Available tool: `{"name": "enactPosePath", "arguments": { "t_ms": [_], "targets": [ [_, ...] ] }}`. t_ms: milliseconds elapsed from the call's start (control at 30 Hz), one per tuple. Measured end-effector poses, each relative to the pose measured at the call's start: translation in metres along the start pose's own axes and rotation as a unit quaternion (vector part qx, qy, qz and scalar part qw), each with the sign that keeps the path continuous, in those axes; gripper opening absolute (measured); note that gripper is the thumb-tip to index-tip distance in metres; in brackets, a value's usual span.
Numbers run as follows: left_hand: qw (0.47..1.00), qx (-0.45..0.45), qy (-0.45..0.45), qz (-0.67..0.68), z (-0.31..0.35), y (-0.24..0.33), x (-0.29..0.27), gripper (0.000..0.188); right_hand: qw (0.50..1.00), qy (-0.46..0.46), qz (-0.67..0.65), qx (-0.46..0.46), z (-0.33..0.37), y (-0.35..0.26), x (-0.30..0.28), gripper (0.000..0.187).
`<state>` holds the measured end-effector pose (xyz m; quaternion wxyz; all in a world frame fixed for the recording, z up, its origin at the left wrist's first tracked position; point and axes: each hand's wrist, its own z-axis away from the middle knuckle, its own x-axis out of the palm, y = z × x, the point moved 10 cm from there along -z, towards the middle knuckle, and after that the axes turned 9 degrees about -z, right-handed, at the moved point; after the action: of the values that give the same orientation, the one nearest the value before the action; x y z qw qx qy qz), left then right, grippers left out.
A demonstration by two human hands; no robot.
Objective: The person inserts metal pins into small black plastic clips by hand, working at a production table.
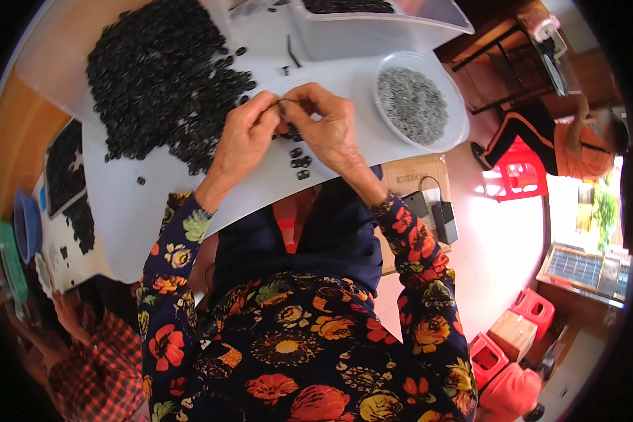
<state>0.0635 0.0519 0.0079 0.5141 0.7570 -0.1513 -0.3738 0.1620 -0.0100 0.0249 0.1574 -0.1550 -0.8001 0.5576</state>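
Note:
Over the pale table [141,232], my left hand [245,137] and my right hand [325,130] meet fingertip to fingertip. Both are closed in a pinch. A small dark piece shows between the fingertips, mostly hidden, so its kind cannot be made out. Below my right hand lie several small black oblong plastic pieces [301,163]. A large heap of similar black pieces [155,77] spreads to the left of my left hand. To the right stands a round whitish bowl [460,133] holding many small grey, shiny pieces [411,105].
A clear plastic bin [401,32] with black pieces stands at the back. A thin black strip [292,53] lies before it. At left, a person in a checked shirt [105,366] sits near a tray [65,169]. Red stools [520,172] and another person [577,148] are at right.

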Motion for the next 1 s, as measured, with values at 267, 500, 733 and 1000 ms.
{"name": "enactPosePath", "arguments": {
  "t_ms": [267,500,733,1000],
  "targets": [
    [0.997,-0.006,-0.007,0.076,0.0,0.0,0.001,0.017,0.999,0.044,0.005,0.008,0.004,-0.001,-0.006,0.007],
    [0.994,-0.04,-0.021,0.104,0.004,-0.002,0.002,0.013,0.983,0.03,0.165,-0.08,0.001,-0.042,-0.033,0.005],
    [0.995,-0.015,0.01,0.094,0.006,-0.003,-0.003,0.012,0.926,0.035,0.366,-0.086,-0.034,-0.069,-0.151,0.012],
    [0.995,-0.014,-0.004,0.099,0.007,-0.013,0.003,0.012,0.85,-0.077,0.521,-0.029,-0.037,-0.03,-0.15,0.014]
  ]
}}
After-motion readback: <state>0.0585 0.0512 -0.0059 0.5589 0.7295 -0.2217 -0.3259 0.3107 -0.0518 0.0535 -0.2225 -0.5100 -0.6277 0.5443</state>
